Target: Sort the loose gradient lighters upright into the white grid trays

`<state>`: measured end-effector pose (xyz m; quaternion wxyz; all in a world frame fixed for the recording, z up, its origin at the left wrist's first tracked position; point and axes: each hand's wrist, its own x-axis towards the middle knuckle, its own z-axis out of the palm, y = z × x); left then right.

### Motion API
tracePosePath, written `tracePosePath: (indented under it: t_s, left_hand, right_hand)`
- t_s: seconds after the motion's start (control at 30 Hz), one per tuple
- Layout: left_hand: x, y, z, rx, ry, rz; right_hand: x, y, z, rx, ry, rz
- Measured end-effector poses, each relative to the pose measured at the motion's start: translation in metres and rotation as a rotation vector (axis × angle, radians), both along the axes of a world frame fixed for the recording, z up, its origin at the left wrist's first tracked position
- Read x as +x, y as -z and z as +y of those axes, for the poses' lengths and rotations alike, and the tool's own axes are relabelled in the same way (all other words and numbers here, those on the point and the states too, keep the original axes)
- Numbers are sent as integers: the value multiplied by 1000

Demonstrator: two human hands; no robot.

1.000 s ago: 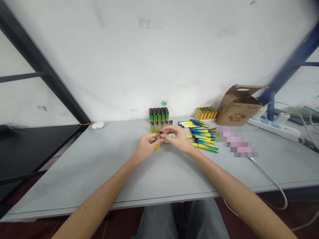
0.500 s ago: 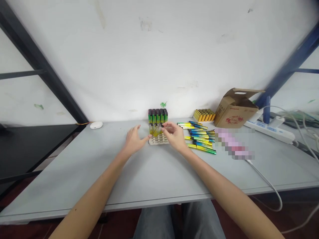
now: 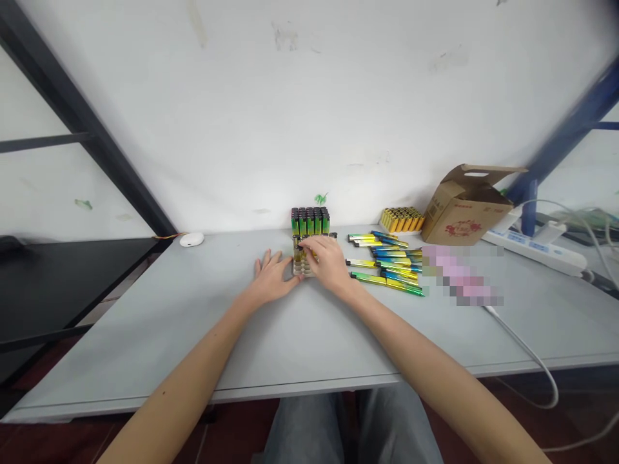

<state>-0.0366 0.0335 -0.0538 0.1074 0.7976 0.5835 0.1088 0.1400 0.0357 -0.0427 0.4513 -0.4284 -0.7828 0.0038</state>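
Note:
A pale perforated rack (image 3: 298, 269) stands on the grey table (image 3: 159, 322), holding clear-bodied lighters (image 3: 302, 250) with dark tops. My right hand (image 3: 326, 259) curls over those lighters, its fingers pinching one dark top near the rack's far rows. Much of the rack is hidden under that hand. My left hand (image 3: 271, 278) lies flat and open on the tabletop, its fingertips next to the rack's left side. Behind the rack stands a dense block of green-and-yellow lighters (image 3: 309, 222).
Loose blue-and-yellow metallic lighters (image 3: 387, 265) lie right of my right hand. Orange lighters (image 3: 401, 220) and a cardboard carry box (image 3: 467, 206) stand at the back right. A white power strip (image 3: 532, 252) and cable lie beyond. A white oval object (image 3: 192, 240) sits far left.
My hands have separated from holding a lighter together above the table. My left hand has dropped flat beside the rack, and my right hand has moved down over the rack's lighters.

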Motion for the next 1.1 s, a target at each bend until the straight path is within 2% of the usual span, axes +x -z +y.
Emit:
tracePosePath:
  t_s: [0.13,0.23,0.33,0.43,0.5,0.53,0.6,0.7,0.77,0.9,1.0,1.1]
  left_hand:
    - [0,0,0,12,5,-13]
    - [0,0,-1,16,24,-24]
    - [0,1,-1,24,26,-23]
    - [0,1,-1,27,19,-7]
    - [1,1,-2,30,34,11]
    - [1,1,-3,34,47,20]
    - [3,1,-5,44,71,35]
    - [7,1,-8,53,67,40]
    - [9,1,-10,61,57,37]
    - [11,1,-11,85,26,27]
    - [11,1,-12,101,3,15]
    - [13,-5,-14,201,-58,-43]
  right_hand:
    - [-3,-4,-1,186,160,-198]
    - [-4,-5,-3,188,188,-281]
    - [1,-8,-5,163,158,-311]
    - [24,-14,-2,176,100,-287]
    - [51,-18,1,163,120,-183]
    - [66,-19,3,130,139,-127]
    - [96,-21,6,-38,145,-97]
    - [128,-21,8,-312,81,-219]
    - [136,-20,8,-375,72,-327]
    - [134,-13,10,-430,18,-446]
    - [132,-7,11,-461,22,-329]
    - [130,-9,11,-473,-2,2]
